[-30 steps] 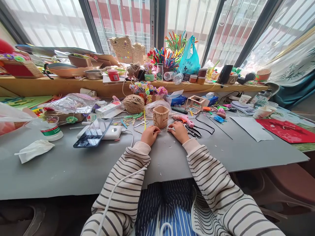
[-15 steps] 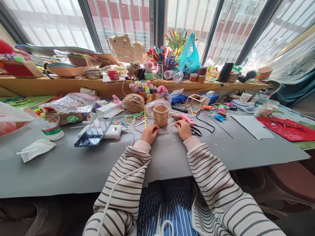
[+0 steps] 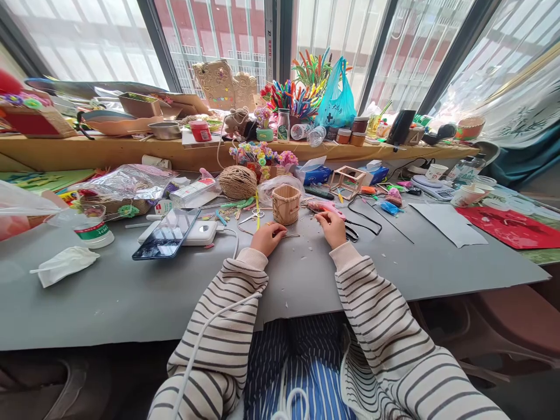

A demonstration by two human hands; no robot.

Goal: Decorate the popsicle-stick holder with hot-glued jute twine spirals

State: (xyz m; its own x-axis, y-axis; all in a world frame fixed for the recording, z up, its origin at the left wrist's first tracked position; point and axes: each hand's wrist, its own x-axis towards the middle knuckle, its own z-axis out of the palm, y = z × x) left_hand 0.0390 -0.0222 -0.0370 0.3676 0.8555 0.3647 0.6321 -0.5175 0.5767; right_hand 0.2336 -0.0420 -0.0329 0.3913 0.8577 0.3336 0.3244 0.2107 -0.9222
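My left hand (image 3: 268, 238) is closed on a piece of brown twine (image 3: 292, 235), whose short end sticks out past the fingertips over the table. Just beyond stands a small wooden cup (image 3: 286, 205), upright, with cord around its rim and base. My right hand (image 3: 331, 227) is to the right of the cup, its thumb and fingers pinched together; anything between them is too small to make out. Behind that hand lies a pink glue gun (image 3: 329, 207) with a black cord. Scissors (image 3: 252, 216) and a twine ball (image 3: 237, 182) lie beyond my left hand.
A phone (image 3: 167, 233) leans on a white box at the left, near a crumpled tissue (image 3: 65, 266). White paper (image 3: 447, 224) and a red sheet (image 3: 510, 227) lie at the right. A wooden frame (image 3: 347, 181) stands farther back. A crowded ledge (image 3: 201, 153) runs along the window.
My right hand has lifted slightly and shifted a little to the right, away from the cup. My left hand stays nearly still with the twine.
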